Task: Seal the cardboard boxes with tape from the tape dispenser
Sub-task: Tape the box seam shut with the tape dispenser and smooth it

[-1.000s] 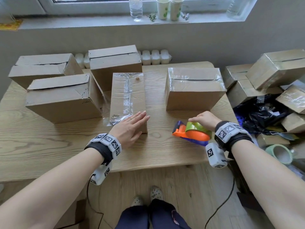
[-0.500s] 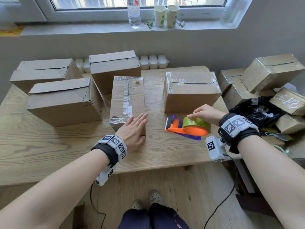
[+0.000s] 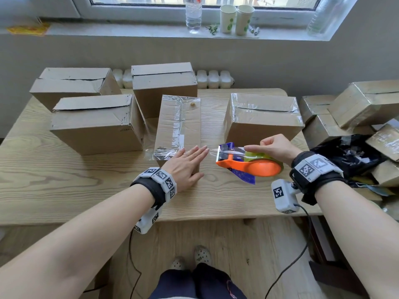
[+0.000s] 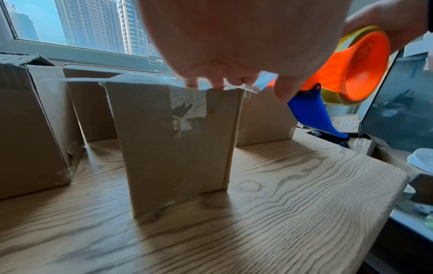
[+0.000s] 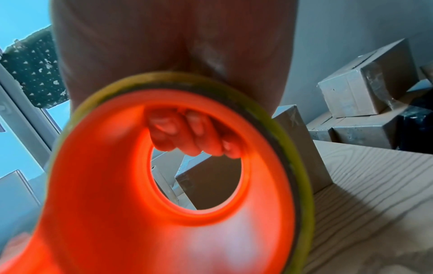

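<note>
Head view: the left hand (image 3: 185, 164), fingers straight and together, presses flat on the near end of the narrow brown cardboard box (image 3: 179, 124) mid-table. Just right, the right hand (image 3: 275, 147) grips the orange-and-blue plastic tape dispenser (image 3: 248, 164), raised above the pale wooden table (image 3: 64, 190).

Left wrist view: fingertips (image 4: 218, 83) rest on the box's top edge.

Right wrist view: fingers (image 5: 189, 133) curl through the dispenser's core.

Right hand (image 3: 275, 147) lifted tape dispenser (image 3: 248, 164) off table (image 3: 86, 190).
</note>
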The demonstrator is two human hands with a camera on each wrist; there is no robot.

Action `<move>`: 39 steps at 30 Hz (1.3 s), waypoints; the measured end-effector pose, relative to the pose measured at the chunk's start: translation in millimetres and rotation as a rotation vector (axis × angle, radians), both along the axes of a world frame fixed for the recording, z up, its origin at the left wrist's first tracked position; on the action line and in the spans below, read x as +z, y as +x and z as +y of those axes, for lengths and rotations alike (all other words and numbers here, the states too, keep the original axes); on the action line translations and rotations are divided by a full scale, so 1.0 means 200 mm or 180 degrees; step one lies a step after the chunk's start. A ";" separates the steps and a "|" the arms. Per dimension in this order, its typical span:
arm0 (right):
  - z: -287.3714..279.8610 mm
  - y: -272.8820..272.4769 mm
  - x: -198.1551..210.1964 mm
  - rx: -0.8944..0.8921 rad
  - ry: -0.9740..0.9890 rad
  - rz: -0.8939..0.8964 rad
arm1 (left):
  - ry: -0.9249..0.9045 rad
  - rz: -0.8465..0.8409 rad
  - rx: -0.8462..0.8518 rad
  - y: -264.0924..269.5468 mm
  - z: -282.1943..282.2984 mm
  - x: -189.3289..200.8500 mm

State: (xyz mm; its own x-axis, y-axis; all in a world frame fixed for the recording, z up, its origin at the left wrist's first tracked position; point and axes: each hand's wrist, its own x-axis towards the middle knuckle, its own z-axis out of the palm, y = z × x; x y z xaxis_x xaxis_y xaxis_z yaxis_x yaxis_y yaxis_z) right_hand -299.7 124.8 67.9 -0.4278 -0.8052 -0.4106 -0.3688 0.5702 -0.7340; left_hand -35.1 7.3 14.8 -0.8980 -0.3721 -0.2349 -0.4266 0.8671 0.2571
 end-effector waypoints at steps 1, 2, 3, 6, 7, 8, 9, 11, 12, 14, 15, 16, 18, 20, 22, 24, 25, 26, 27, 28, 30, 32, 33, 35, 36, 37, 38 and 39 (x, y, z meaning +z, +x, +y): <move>0.00 0.00 0.00 -0.0001 -0.0038 -0.0043 | 0.0026 0.0011 0.0020 0.00 0.00 0.00; 0.00 0.00 -0.01 0.0001 -0.0072 -0.0087 | 0.0055 0.0023 0.0041 -0.01 0.00 0.00; 0.00 0.01 -0.01 0.0012 -0.0101 -0.0121 | 0.0078 0.0026 0.0062 -0.01 0.00 0.01; -0.01 0.02 -0.02 0.0055 -0.0170 -0.0162 | 0.0102 -0.0021 0.0098 -0.02 0.01 0.01; -0.02 0.03 -0.02 0.0058 -0.0207 -0.0157 | 0.0095 -0.0032 0.0102 -0.02 0.01 0.00; -0.02 0.04 -0.02 0.0047 -0.0250 -0.0144 | 0.0091 -0.0038 0.0105 -0.02 0.01 0.00; -0.03 0.05 -0.03 0.0038 -0.0305 -0.0116 | 0.0100 -0.0041 0.0109 -0.02 0.01 0.00; -0.04 0.07 -0.03 0.0028 -0.0425 -0.0098 | 0.0184 -0.0054 0.0137 -0.03 0.00 0.00; -0.04 0.08 -0.04 0.0024 -0.0477 -0.0082 | 0.0244 -0.0061 0.0152 -0.03 -0.01 0.00; -0.05 0.09 -0.05 0.0028 -0.0530 -0.0058 | 0.0339 -0.0063 0.0173 -0.04 -0.01 0.00; -0.05 0.09 -0.05 0.0008 -0.0550 -0.0075 | 0.0367 -0.0068 0.0171 -0.04 -0.02 0.01; -0.05 0.10 -0.06 -0.0027 -0.0573 -0.0106 | 0.0391 -0.0079 0.0167 -0.04 -0.02 0.01; -0.05 0.10 -0.06 -0.0088 -0.0600 -0.0135 | 0.0423 -0.0097 0.0160 -0.04 -0.02 0.02; -0.06 0.10 -0.07 -0.0125 -0.0606 -0.0127 | 0.0433 -0.0105 0.0156 -0.04 -0.02 0.02; -0.06 0.11 -0.08 -0.0164 -0.0609 -0.0152 | 0.0453 -0.0116 0.0163 -0.04 -0.02 0.03; -0.07 0.11 -0.09 -0.0214 -0.0626 -0.0177 | 0.0486 -0.0130 0.0178 -0.04 -0.02 0.04; -0.06 0.12 -0.09 -0.0238 -0.0631 -0.0186 | 0.0501 -0.0137 0.0184 -0.04 -0.02 0.04; -0.06 0.12 -0.09 -0.0267 -0.0645 -0.0192 | 0.0509 -0.0142 0.0188 -0.04 -0.02 0.05; -0.06 0.12 -0.10 -0.0293 -0.0663 -0.0196 | 0.0514 -0.0154 0.0184 -0.05 -0.01 0.06; -0.05 0.12 -0.10 -0.0326 -0.0674 -0.0203 | 0.0519 -0.0176 0.0172 -0.05 -0.01 0.07; -0.05 0.12 -0.11 -0.0392 -0.0703 -0.0208 | 0.0503 -0.0222 0.0149 -0.05 -0.01 0.08; -0.04 0.13 -0.12 -0.0437 -0.0720 -0.0247 | 0.0500 -0.0240 0.0133 -0.05 -0.01 0.09; -0.04 0.13 -0.13 -0.0439 -0.0713 -0.0282 | 0.0518 -0.0241 0.0132 -0.05 -0.01 0.09; -0.03 0.13 -0.14 -0.0414 -0.0688 -0.0382 | 0.0504 -0.0242 0.0131 -0.05 -0.01 0.08; -0.02 0.12 -0.15 -0.0401 -0.0661 -0.0431 | 0.0473 -0.0253 0.0122 -0.05 -0.01 0.08; -0.02 0.12 -0.15 -0.0390 -0.0637 -0.0456 | 0.0438 -0.0270 0.0112 -0.05 -0.01 0.08; -0.01 0.11 -0.14 -0.0391 -0.0620 -0.0455 | 0.0406 -0.0285 0.0106 -0.05 -0.01 0.07; -0.01 0.11 -0.13 -0.0392 -0.0624 -0.0432 | 0.0381 -0.0293 0.0102 -0.05 -0.01 0.07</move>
